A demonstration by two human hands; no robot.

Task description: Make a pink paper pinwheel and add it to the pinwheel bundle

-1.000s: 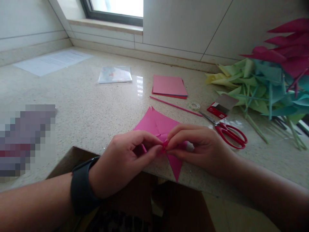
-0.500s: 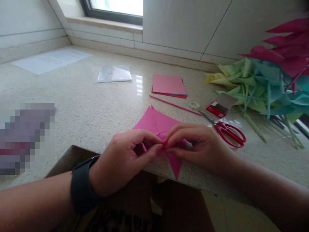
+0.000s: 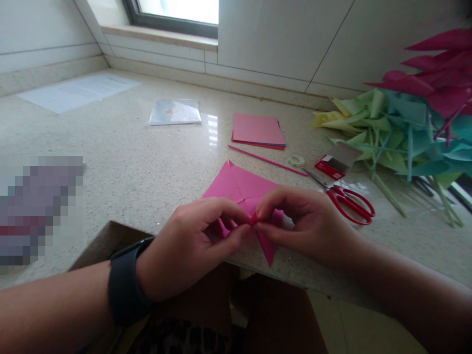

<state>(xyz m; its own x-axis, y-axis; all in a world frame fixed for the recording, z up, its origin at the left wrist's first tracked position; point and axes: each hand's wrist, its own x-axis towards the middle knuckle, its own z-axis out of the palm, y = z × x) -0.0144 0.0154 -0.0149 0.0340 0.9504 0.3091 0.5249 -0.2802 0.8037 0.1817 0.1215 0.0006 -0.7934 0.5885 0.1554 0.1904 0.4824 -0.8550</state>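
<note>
Paper [image 3: 238,183], pink and creased, lies by the front edge of the worktop [image 3: 121,147], beneath both hands, perhaps so that it is within easy reach. The left hand [image 3: 190,241] and right hand [image 3: 317,221] meet over it, each grip closed, thumb and forefinger pinching a small red piece [image 3: 253,219], probably because something so little needs steadying from two sides. The scissors [image 3: 336,194] and pink stick [image 3: 267,160] lie apart from the fingertips. Forearms slant in from either side; the right forefinger arches above its thumb.
</note>
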